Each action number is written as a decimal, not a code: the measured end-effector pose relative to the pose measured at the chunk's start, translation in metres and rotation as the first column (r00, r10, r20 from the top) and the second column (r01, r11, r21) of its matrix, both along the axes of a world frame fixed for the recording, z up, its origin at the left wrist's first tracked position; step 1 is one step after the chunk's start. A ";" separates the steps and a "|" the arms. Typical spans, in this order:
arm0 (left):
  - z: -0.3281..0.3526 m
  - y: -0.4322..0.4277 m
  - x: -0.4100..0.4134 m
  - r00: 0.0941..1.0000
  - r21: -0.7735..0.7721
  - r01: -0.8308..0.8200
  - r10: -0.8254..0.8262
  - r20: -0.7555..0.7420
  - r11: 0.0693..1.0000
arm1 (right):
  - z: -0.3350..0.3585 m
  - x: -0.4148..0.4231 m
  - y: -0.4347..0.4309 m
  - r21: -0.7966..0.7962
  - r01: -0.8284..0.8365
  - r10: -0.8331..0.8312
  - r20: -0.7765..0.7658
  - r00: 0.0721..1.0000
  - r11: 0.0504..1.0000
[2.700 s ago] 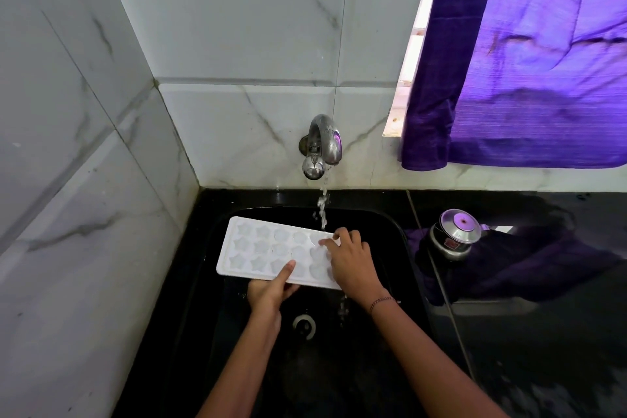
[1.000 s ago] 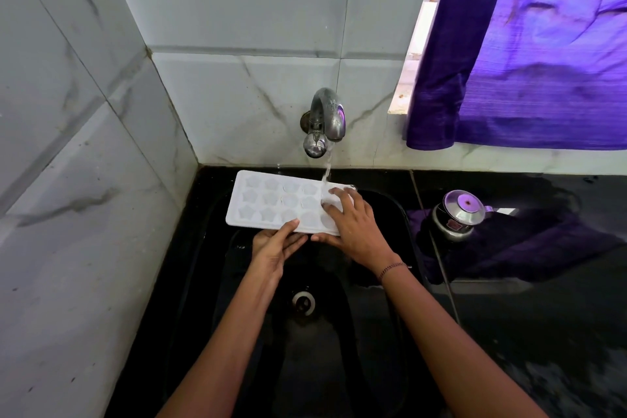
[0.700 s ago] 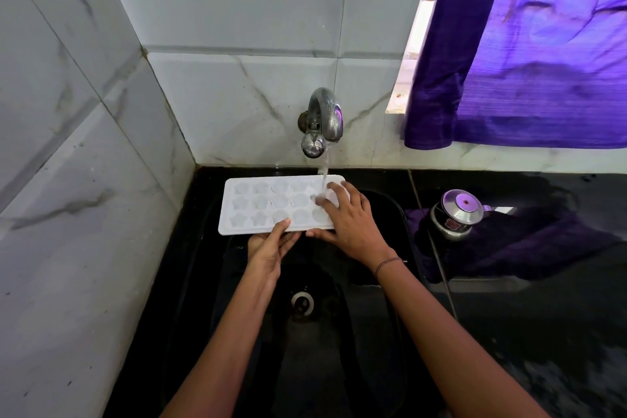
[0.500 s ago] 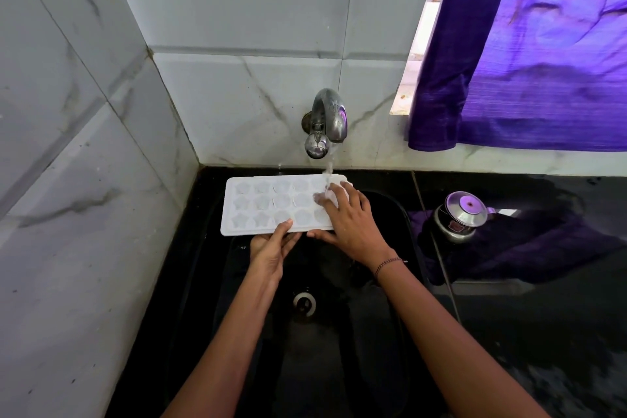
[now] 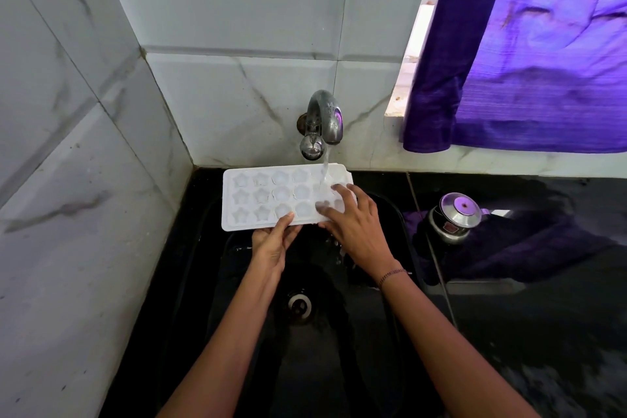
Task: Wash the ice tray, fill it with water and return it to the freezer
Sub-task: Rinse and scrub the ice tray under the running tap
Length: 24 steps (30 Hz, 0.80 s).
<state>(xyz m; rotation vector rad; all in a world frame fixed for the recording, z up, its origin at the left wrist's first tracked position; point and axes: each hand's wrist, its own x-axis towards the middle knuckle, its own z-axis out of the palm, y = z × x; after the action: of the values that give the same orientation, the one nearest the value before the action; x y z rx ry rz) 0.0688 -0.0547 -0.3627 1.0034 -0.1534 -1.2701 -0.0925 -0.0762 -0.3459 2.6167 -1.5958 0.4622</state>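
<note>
Ice tray (image 5: 264,195) long axis left-right before me; my left hand (image 5: 271,248) pinches near edge, right hand (image 5: 359,227) spread flat on right end under tap (image 5: 322,122)

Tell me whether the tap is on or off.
On. Water streams from the tap onto the right end of the ice tray.

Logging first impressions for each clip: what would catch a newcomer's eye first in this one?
The white ice tray with star-shaped cells stands out, held over the black sink under the running tap. The left hand grips its near edge while the right hand lies on its right-hand cells, where the water lands. A bright purple curtain hangs at upper right.
</note>
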 end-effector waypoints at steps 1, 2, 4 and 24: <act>-0.001 -0.001 0.001 1.000 0.002 -0.003 0.003 -0.001 1.000 | 0.000 -0.001 0.000 -0.020 0.007 -0.007 -0.004 1.000 1.000; -0.002 -0.001 0.001 1.000 0.003 -0.003 0.003 -0.003 1.000 | -0.001 -0.002 0.000 -0.039 0.020 -0.020 -0.008 1.000 0.999; -0.003 -0.002 0.002 1.000 0.008 -0.004 0.004 -0.004 1.000 | -0.001 0.001 0.002 -0.057 0.035 -0.035 0.000 0.999 0.998; -0.004 0.002 0.004 0.997 0.058 -0.009 0.005 0.081 0.998 | -0.007 0.006 0.009 0.067 -0.009 0.009 -0.006 1.000 0.998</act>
<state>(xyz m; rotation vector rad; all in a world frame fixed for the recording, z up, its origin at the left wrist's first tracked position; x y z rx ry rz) 0.0724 -0.0528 -0.3667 1.1057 -0.1756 -1.2342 -0.0866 -0.0672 -0.3531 2.6720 -1.6266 0.4070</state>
